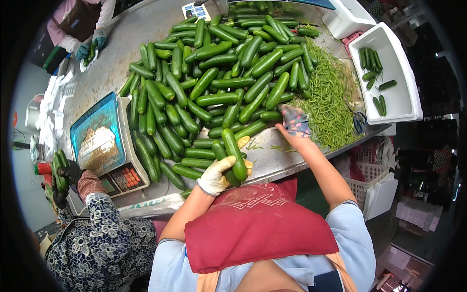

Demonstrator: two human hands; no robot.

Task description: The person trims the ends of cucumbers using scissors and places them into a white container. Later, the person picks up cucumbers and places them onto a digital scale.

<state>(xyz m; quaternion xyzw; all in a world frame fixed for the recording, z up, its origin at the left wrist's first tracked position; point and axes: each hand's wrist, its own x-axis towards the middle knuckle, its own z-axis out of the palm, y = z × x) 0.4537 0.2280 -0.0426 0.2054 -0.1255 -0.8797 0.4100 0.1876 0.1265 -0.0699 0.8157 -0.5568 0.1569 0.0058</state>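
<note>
My left hand [216,176], in a pale glove, grips two green cucumbers [234,155] just over the near edge of the metal table [268,146]. One of them partly covers the other. My right hand [294,122] wears a floral-patterned glove and reaches to the right border of the cucumber pile [219,80]. Its thumb is by the end of a short cucumber [271,116]; the fingertips are hard to make out, so a grip cannot be confirmed. Right beside that hand spreads a heap of thin green peppers or beans [328,106].
A digital scale [126,175] with a blue tray stands left. Blue-handled scissors [359,122] lie near a white foam box [396,98] holding several green vegetables. At left, a co-worker's dark-gloved hand [71,171] holds cucumbers; another's gloved hands [89,47] work at the far left.
</note>
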